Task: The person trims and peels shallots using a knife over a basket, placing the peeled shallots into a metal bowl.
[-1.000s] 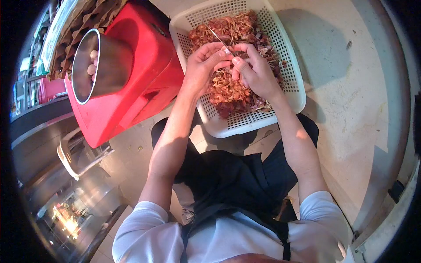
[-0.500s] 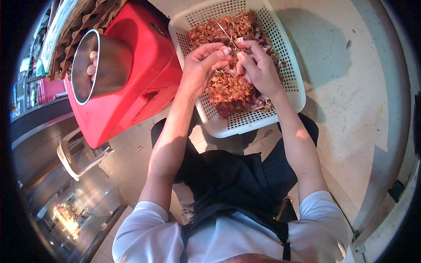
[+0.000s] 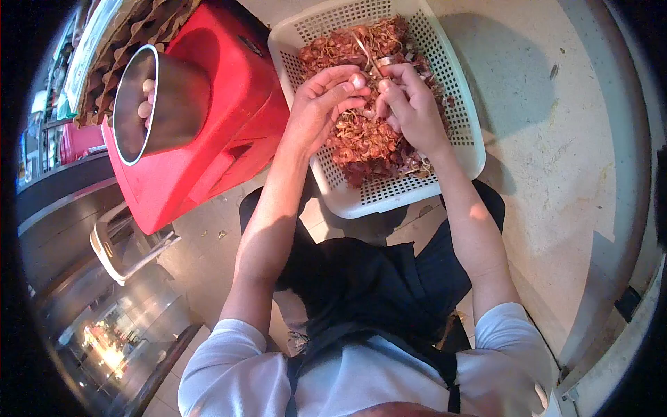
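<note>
hands [image 3: 323, 101] apart over basket [image 3: 462, 132], forearms [image 3: 267, 226] crossing rim [image 3: 379, 208]

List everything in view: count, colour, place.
basket: one, white, top centre
peelings: heap, uncountable, reddish-brown, in basket
thin strip: one, pale, at right grip
pale piece: one, whitish, in left grip
stand: one, red, left of basket
pot: one, silver, on stand
round pieces: at least three, pinkish, in pot
egg trays: count unclear, brown, upper left
tub: one, pink, far left
frame: one, cream, lower left
floor: one, pale, below
apron: one, black, below centre
shirt: one, white, bottom edge
arms: two, bare, toward basket
left grip: one, bare, over basket
right grip: one, bare, over basket
</note>
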`<action>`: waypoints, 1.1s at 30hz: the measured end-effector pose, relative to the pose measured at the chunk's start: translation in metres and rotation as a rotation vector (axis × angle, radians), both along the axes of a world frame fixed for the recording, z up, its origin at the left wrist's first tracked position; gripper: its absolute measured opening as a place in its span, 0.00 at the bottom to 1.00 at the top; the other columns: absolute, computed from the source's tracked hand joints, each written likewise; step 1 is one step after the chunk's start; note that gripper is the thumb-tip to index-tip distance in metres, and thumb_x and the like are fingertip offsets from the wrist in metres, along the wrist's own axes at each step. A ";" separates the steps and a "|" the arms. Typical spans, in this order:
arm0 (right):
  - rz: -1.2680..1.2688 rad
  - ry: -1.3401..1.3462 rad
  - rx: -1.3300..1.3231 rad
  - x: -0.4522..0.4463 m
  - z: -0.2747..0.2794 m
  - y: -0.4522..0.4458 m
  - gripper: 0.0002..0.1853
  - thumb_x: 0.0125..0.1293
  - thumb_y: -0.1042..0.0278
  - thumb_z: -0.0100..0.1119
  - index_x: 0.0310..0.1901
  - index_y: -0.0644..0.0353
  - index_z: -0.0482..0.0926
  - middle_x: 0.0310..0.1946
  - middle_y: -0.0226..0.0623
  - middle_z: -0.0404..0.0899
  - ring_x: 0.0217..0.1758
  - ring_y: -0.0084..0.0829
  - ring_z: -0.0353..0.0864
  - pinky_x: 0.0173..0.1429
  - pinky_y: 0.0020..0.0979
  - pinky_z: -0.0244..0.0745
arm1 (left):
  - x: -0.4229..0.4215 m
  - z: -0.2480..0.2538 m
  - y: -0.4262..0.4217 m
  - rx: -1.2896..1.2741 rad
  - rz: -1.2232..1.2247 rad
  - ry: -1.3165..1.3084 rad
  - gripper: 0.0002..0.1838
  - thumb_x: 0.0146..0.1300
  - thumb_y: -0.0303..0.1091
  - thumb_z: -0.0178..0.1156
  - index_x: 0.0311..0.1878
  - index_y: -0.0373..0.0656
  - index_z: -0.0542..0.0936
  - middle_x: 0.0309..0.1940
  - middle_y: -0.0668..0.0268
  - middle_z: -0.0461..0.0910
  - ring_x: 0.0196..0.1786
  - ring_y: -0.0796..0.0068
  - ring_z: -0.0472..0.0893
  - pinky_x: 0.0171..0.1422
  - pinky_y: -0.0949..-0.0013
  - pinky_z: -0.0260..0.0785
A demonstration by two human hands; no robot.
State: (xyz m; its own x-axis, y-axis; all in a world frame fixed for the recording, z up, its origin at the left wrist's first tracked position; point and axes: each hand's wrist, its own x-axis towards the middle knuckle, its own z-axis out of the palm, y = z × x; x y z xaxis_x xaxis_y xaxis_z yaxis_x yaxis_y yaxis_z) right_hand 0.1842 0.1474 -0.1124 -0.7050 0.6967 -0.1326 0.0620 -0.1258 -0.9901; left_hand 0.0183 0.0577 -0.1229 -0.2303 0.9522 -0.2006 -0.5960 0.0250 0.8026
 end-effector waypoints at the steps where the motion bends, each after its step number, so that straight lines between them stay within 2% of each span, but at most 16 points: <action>1: -0.019 0.002 -0.004 0.001 0.000 0.001 0.14 0.74 0.65 0.50 0.53 0.65 0.69 0.23 0.30 0.76 0.25 0.19 0.76 0.27 0.23 0.71 | 0.000 -0.001 0.000 0.005 -0.005 -0.014 0.15 0.68 0.25 0.55 0.57 0.33 0.75 0.48 0.58 0.81 0.49 0.67 0.83 0.53 0.69 0.79; 5: -0.009 0.040 -0.064 0.002 0.004 0.002 0.17 0.73 0.65 0.51 0.56 0.66 0.68 0.24 0.31 0.77 0.25 0.19 0.77 0.28 0.24 0.72 | -0.001 -0.005 0.000 0.010 -0.003 -0.046 0.15 0.69 0.25 0.55 0.58 0.34 0.74 0.48 0.59 0.81 0.50 0.68 0.82 0.51 0.70 0.78; 9: 0.069 0.040 0.068 -0.002 -0.002 -0.004 0.19 0.71 0.67 0.52 0.60 0.66 0.67 0.27 0.34 0.80 0.26 0.19 0.78 0.30 0.24 0.74 | 0.000 -0.006 0.000 -0.045 0.037 0.057 0.15 0.68 0.25 0.56 0.57 0.34 0.74 0.47 0.60 0.81 0.48 0.72 0.81 0.49 0.71 0.77; 11: 0.090 0.032 0.131 -0.002 -0.004 -0.007 0.19 0.71 0.68 0.53 0.60 0.65 0.67 0.28 0.35 0.81 0.26 0.20 0.79 0.31 0.24 0.74 | 0.002 -0.006 0.001 -0.043 0.060 0.028 0.15 0.66 0.24 0.59 0.55 0.35 0.75 0.45 0.62 0.81 0.46 0.74 0.81 0.47 0.72 0.76; 21: 0.063 -0.018 0.215 -0.004 -0.003 -0.012 0.18 0.70 0.69 0.52 0.59 0.63 0.69 0.23 0.34 0.81 0.25 0.22 0.80 0.30 0.26 0.73 | 0.000 -0.007 0.001 -0.044 0.084 0.055 0.13 0.63 0.23 0.62 0.51 0.34 0.78 0.41 0.62 0.83 0.40 0.76 0.82 0.45 0.73 0.77; 26: -0.013 -0.028 0.309 -0.005 -0.007 -0.009 0.16 0.71 0.67 0.52 0.57 0.63 0.71 0.21 0.33 0.78 0.24 0.23 0.80 0.30 0.27 0.73 | -0.003 -0.005 -0.001 -0.049 0.060 0.065 0.13 0.65 0.24 0.61 0.53 0.33 0.78 0.43 0.62 0.82 0.42 0.74 0.82 0.49 0.72 0.78; 30: -0.024 -0.099 0.149 -0.001 -0.003 -0.003 0.16 0.72 0.66 0.51 0.57 0.63 0.71 0.22 0.33 0.78 0.24 0.22 0.78 0.31 0.27 0.74 | -0.001 -0.001 0.000 -0.048 0.060 0.072 0.14 0.65 0.24 0.61 0.54 0.32 0.77 0.44 0.61 0.82 0.43 0.73 0.82 0.49 0.71 0.79; 33: 0.011 0.035 0.097 -0.003 -0.001 -0.009 0.17 0.71 0.66 0.51 0.58 0.63 0.70 0.22 0.34 0.78 0.24 0.21 0.78 0.30 0.27 0.73 | -0.002 -0.005 -0.001 -0.033 0.059 0.036 0.14 0.65 0.23 0.60 0.53 0.32 0.78 0.46 0.60 0.82 0.43 0.73 0.82 0.49 0.71 0.79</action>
State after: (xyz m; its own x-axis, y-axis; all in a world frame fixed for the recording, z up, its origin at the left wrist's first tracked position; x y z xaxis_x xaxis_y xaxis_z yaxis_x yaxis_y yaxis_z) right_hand 0.1815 0.1385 -0.1136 -0.7156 0.6974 -0.0398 0.0280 -0.0283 -0.9992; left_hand 0.0164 0.0571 -0.1277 -0.2931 0.9298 -0.2226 -0.5678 0.0180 0.8230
